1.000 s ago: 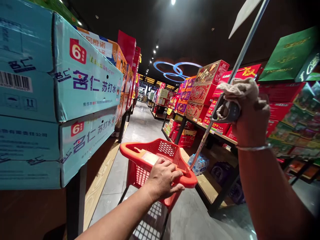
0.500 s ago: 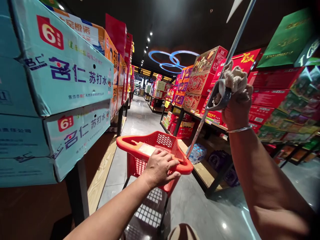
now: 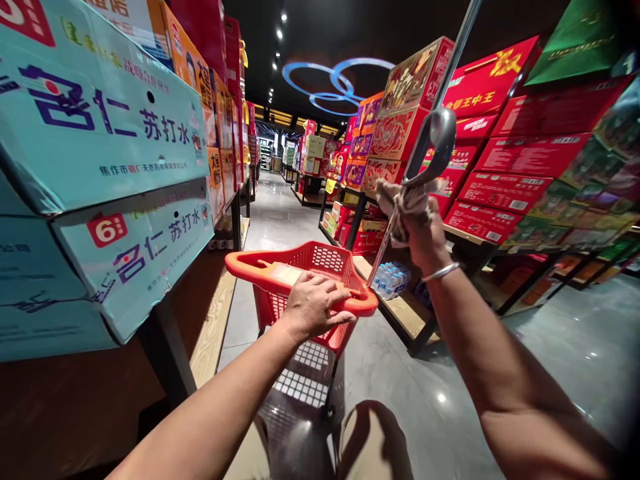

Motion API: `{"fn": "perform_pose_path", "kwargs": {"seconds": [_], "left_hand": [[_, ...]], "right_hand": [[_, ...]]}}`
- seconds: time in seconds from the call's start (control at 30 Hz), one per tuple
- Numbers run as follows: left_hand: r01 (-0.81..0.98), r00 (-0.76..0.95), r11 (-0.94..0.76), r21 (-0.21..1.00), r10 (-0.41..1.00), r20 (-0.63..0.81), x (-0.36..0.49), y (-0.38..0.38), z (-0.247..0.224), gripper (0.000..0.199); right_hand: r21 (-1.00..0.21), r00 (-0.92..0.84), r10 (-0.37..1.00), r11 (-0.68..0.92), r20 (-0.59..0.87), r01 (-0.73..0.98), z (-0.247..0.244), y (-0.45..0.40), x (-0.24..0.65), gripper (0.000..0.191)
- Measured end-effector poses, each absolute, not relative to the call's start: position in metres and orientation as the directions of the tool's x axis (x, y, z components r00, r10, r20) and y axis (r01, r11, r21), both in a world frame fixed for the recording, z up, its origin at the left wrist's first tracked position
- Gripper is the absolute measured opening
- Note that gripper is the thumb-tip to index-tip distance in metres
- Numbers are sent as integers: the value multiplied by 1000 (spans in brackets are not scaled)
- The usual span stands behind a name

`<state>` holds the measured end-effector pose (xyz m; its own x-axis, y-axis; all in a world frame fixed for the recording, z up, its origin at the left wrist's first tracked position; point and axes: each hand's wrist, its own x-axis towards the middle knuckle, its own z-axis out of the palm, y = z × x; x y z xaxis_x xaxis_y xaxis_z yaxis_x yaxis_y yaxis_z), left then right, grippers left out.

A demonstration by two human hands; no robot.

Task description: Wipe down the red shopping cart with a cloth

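My left hand (image 3: 317, 307) is curled over the handle of a red plastic shopping cart (image 3: 367, 305), below its pale label. A slim metal pole (image 3: 456, 50) rises at a tilt from the cart's right corner. On the pole sits a grey looped plastic handle (image 3: 439, 148). Just beneath that loop, my right hand (image 3: 425, 230) is closed on a crumpled beige cloth (image 3: 395, 207), which is against the pole; the fingers are partly hidden. A bracelet circles the right wrist.
Light-blue cartons (image 3: 125, 133) are stacked on a shelf close at the left. Red gift boxes (image 3: 525, 160) fill the right-hand shelf, with a bottled-water pack (image 3: 391, 280) on its lower board. A shiny grey aisle floor (image 3: 280, 210) runs ahead between them.
My right hand and the cloth have moved left and down, from inside the grey loop to the pole below it. The cart has advanced along the aisle, my left hand still on it.
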<state>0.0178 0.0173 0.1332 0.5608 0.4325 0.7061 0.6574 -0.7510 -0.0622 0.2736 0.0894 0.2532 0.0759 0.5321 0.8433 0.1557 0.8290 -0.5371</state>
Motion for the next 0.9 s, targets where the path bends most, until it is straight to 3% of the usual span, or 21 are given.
{"fn": "perform_pose_path", "kwargs": {"seconds": [0.2,0.37,0.43,0.53,0.6,0.7,0.8,0.9], "left_hand": [[677,561,-733,-63,459,689,11,19,133,50],[681,572,-728,-83,458,680,9,20,135,51],[685,574,-723,-89,459,678,9,21,135,49],[693,585,-712,-109,468,663,8,21,135,43],[697,603,-704,-132,477,639,7,22,134,32],[704,631,-690,-168,500,593,3,23,135,16],[691,647,-707,-150,513,565,-3,23,137,26],[663,656,-741,-107,507,559,-10,23,141,42]], "right_hand": [[-838,-9,843,536,538,100,147,48,259,45],[-940,27,944,325,329,100,112,31,258,47],[-932,18,937,346,350,112,111,17,253,38],[-730,-50,781,603,623,323,117,-11,241,21],[-478,-167,611,736,774,479,120,-27,230,32],[-216,-297,459,777,837,591,114,-36,218,48],[-102,-290,350,776,891,623,94,-25,223,45],[-147,-221,322,809,921,569,69,-3,242,46]]}}
